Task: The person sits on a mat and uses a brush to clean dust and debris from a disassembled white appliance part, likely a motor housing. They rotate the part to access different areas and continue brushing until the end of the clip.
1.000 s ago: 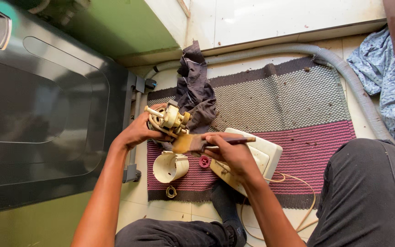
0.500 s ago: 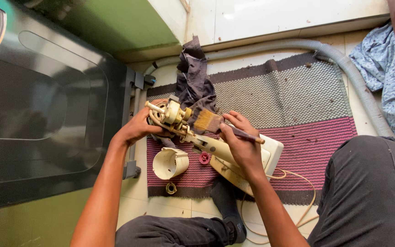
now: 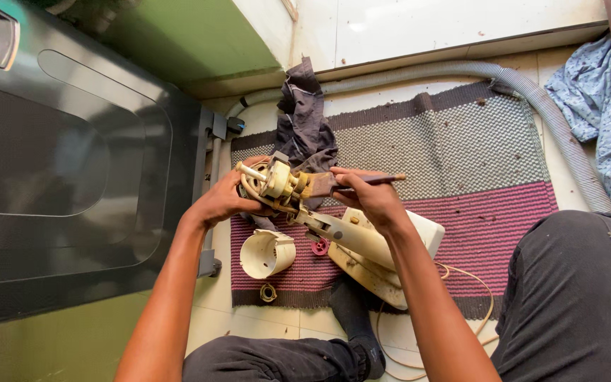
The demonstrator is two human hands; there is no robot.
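1. Motor [image 3: 277, 182], a grimy cream assembly with coils and a gear showing, sits up off the floor between both hands in the head view, held over the near left part of the striped mat [image 3: 461, 141], probably so its open end faces the person.
2. Left hand [image 3: 224, 201] is closed around the motor's left end from below, steadying it.
3. Right hand [image 3: 373, 198] pinches a brush [image 3: 351, 181] with thumb and fingers. Its bristle end lies against the motor's right side and the dark handle sticks out to the right, an angle that suits reaching into the exposed parts.
4. Cream casing [image 3: 362, 244] runs from the motor down to the right under the right wrist, resting on the mat, so it seems to carry part of the weight.
5. Loose pieces lie near on the mat, within easy reach: a cream cup-shaped cover [image 3: 266, 253] on its side, a small red wheel [image 3: 319, 246] just right of it, and a small ring [image 3: 269, 292] nearer.
6. Dark cloth [image 3: 305, 120] lies crumpled just beyond the motor; a grey ribbed hose [image 3: 532, 85] curves along the far edge and right.
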